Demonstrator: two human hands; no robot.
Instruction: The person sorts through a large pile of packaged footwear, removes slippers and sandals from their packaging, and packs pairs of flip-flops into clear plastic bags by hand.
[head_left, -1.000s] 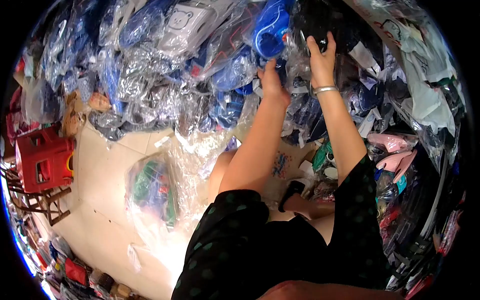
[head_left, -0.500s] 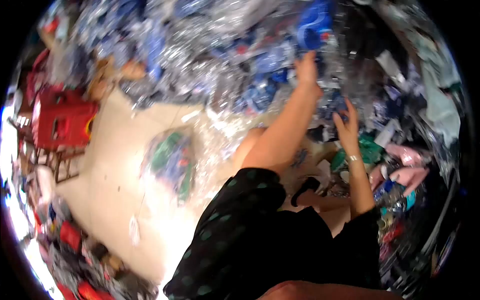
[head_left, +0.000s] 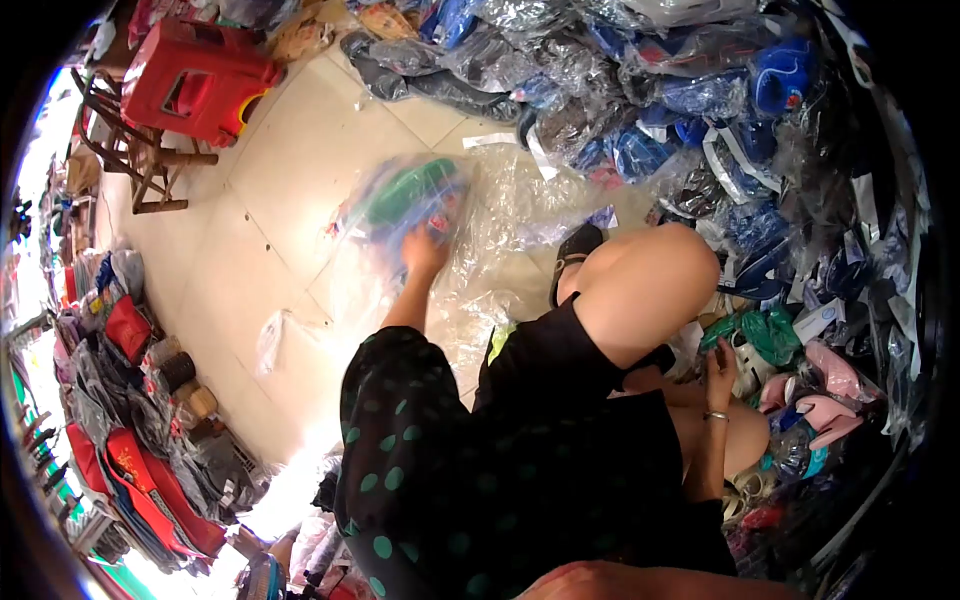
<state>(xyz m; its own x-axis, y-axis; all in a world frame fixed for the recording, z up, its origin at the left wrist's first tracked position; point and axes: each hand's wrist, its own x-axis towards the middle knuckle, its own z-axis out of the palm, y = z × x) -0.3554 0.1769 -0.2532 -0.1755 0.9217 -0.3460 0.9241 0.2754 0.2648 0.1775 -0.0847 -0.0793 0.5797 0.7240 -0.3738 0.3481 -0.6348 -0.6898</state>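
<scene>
My left hand (head_left: 425, 250) reaches out over the floor, its fingers curled onto a clear plastic bag (head_left: 385, 215). A green item (head_left: 410, 190) and blue pieces show through the plastic. The fingertips are partly lost against the bag. My right hand (head_left: 720, 372), with a bangle at the wrist, hangs beside my knee with its fingers loosely apart and nothing visible in them. It is nearest to a green plastic-wrapped bundle (head_left: 770, 335) and some pink items (head_left: 830, 415). A blue item (head_left: 783, 78) in clear wrapping lies on the pile beyond.
Plastic-wrapped goods (head_left: 590, 90) are heaped along the far and right sides. Loose clear plastic (head_left: 500, 240) lies on the tiled floor (head_left: 200, 290). At the upper left stand a red stool (head_left: 195, 80) and a wooden chair (head_left: 150, 165). Red and dark bags (head_left: 140, 470) line the lower left.
My left hand has moved from the blue items on the pile to the plastic bag on the floor. My right hand has drawn back towards my knee. The camera view has shifted.
</scene>
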